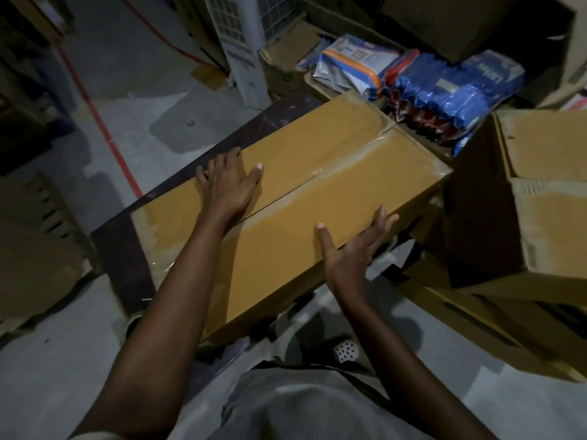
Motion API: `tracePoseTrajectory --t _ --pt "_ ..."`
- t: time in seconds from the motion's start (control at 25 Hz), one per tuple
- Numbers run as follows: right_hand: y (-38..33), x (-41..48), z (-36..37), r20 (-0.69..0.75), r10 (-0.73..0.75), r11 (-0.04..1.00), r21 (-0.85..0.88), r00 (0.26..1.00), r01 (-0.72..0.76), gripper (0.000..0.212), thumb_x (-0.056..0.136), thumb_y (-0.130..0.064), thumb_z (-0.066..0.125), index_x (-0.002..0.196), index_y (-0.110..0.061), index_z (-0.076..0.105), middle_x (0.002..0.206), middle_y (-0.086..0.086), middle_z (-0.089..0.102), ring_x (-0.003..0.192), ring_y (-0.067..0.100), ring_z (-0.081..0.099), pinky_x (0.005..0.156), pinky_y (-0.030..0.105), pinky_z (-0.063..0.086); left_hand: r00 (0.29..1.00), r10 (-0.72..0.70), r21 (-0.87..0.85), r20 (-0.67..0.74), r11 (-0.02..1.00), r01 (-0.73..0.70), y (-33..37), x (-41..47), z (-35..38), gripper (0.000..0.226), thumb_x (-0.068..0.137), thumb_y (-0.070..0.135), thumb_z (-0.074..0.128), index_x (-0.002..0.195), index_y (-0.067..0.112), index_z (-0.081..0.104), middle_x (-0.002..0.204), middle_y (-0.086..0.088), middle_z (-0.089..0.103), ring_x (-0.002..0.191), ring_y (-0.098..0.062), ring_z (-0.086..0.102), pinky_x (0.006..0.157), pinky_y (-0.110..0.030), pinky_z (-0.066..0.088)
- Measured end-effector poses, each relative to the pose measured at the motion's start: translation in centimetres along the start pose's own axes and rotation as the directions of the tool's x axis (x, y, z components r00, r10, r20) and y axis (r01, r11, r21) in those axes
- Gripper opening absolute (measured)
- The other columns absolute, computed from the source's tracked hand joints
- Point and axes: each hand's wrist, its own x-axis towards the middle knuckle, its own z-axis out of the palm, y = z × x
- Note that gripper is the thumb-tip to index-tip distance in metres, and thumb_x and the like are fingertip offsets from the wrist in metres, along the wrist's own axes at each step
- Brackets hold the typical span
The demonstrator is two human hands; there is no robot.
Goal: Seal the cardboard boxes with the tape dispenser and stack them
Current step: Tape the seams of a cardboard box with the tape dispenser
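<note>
A long brown cardboard box (pixel 305 154) lies in front of me on a dark platform (pixel 120 249), its top flaps closed with clear tape along the centre seam. My left hand (pixel 227 182) lies flat on the box's top near its far-left edge, fingers spread. At the box's near right edge, my right hand (pixel 349 246) has its thumb on top and its fingers over the side. No tape dispenser is in view.
A second cardboard box (pixel 540 192) stands tilted at the right, its flaps closed. Behind the long box lie blue and white plastic packs (pixel 444 87) in open cartons. Flattened cardboard (pixel 38 249) rests at the left. A red line (pixel 104 131) runs across the grey floor.
</note>
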Motion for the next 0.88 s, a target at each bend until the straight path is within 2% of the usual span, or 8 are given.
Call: tracePoseTrajectory --t 0.16,0.32,0.44,0.52,0.6,0.68,0.76,0.88 --pt "0.6 -2.5 0.8 0.004 0.016 0.994 0.104 1.0 -0.017 0.115 0.09 -0.043 0.076 0.158 -0.041 -0.016 0.17 -0.01 -0.017 0.158 0.019 0.0 0.126 0.054 0.017 1.0 0.018 0.025 -0.019 1.0 -0.017 0.1 -0.5 -0.1 0.077 0.098 0.066 0.037 0.157 0.017 0.028 0.16 -0.014 0.034 0.149 -0.032 0.025 0.121 -0.054 0.012" --pt "0.3 -7.4 2.3 0.122 0.131 0.986 0.083 0.984 -0.142 0.12 0.089 -0.045 0.075 0.158 -0.036 -0.023 0.17 -0.01 -0.019 0.158 0.02 0.0 0.126 0.048 0.013 1.0 0.013 0.004 0.017 1.0 -0.014 -0.1 -1.0 -1.1 0.084 0.096 0.067 0.041 0.157 0.011 0.027 0.16 -0.018 0.031 0.149 -0.035 0.023 0.121 -0.053 0.012" --pt "-1.0 -8.2 2.4 0.157 0.194 0.972 0.105 0.968 -0.211 0.125 0.086 -0.045 0.079 0.159 -0.033 -0.022 0.171 -0.005 -0.018 0.156 0.021 0.008 0.12 0.041 0.02 0.996 -0.014 -0.052 0.088 0.998 0.019 -0.1 -1.9 -2.2 0.087 0.092 0.068 0.048 0.157 0.012 0.03 0.161 -0.016 0.031 0.15 -0.034 0.022 0.121 -0.052 0.013" --pt "-2.1 -6.7 0.8 0.154 0.232 0.96 0.124 0.96 -0.252 0.13 0.078 -0.055 0.082 0.161 -0.034 -0.017 0.172 -0.001 -0.006 0.151 0.02 0.02 0.118 0.04 0.025 0.99 -0.03 -0.088 0.137 0.995 0.042 -0.4 -2.9 -3.0 0.09 0.089 0.071 0.048 0.155 0.012 0.033 0.161 -0.016 0.033 0.15 -0.035 0.023 0.121 -0.054 0.016" --pt "-2.1 -4.9 -1.5 0.131 0.226 0.968 0.077 0.965 -0.237 0.136 0.06 -0.076 0.079 0.162 -0.038 -0.004 0.17 0.001 0.019 0.15 0.027 0.032 0.121 0.054 0.03 0.984 -0.023 -0.125 0.176 0.991 0.046 -1.0 -4.6 -3.7 0.092 0.087 0.073 0.05 0.154 0.012 0.035 0.16 -0.015 0.034 0.149 -0.036 0.025 0.119 -0.055 0.02" --pt "-1.5 -4.6 -3.4 0.1 0.21 0.976 0.033 0.973 -0.214 0.121 0.061 -0.078 0.073 0.16 -0.043 0.013 0.161 -0.003 0.041 0.142 0.028 0.045 0.115 0.059 0.039 0.978 -0.007 -0.223 0.21 0.973 0.056 -2.3 -6.9 -4.2 0.09 0.088 0.069 0.056 0.156 0.014 0.033 0.16 -0.013 0.034 0.147 -0.036 0.028 0.116 -0.054 0.028" --pt "-1.0 -6.0 -4.2 0.043 0.201 0.98 -0.01 0.979 -0.201 0.109 0.065 -0.077 0.067 0.158 -0.042 0.021 0.156 -0.003 0.047 0.138 0.028 0.048 0.111 0.06 0.042 0.969 -0.001 -0.362 0.245 0.928 0.092 -3.7 -9.3 -4.6 0.088 0.088 0.064 0.061 0.156 0.016 0.032 0.159 -0.011 0.037 0.145 -0.034 0.034 0.114 -0.051 0.034" --pt "-0.2 -9.1 -4.7 0.041 0.239 0.967 -0.098 0.97 -0.235 0.118 0.06 -0.084 0.06 0.16 -0.034 0.02 0.159 0.002 0.043 0.141 0.031 0.045 0.11 0.06 0.043 0.961 0.016 -0.502 0.277 0.855 0.131 -5.1 -12.2 -5.0 0.077 0.09 0.057 0.065 0.152 0.018 0.039 0.15 -0.007 0.049 0.137 -0.031 0.046 0.106 -0.043 0.041"
